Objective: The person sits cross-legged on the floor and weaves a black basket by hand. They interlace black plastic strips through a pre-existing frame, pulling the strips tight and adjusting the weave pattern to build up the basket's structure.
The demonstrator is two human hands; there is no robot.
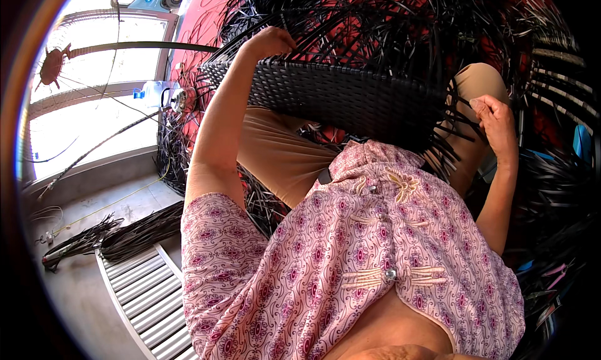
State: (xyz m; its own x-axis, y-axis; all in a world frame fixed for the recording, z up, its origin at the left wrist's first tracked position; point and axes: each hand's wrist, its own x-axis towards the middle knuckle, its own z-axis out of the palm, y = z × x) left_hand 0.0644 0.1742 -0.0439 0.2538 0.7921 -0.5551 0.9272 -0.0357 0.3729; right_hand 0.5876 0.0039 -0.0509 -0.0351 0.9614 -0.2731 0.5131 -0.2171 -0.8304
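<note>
A black woven basket-like piece made of flat plastic strips lies across my lap, with long loose strips fanning out from its far edge. My left hand is at the far left edge of the weave, its fingers curled in among the strips; whatever they hold is hidden. To the right of the piece, my right hand is closed, thumb pressed against the fingers. Black strip ends stick out from the weave's right side and reach this hand, which seems to pinch one of them.
A tangle of loose black strips covers the red surface ahead. At the left are a clear plastic bottle, a metal kettle-like vessel, a slatted metal bench and a bundle of dark strips lying across it.
</note>
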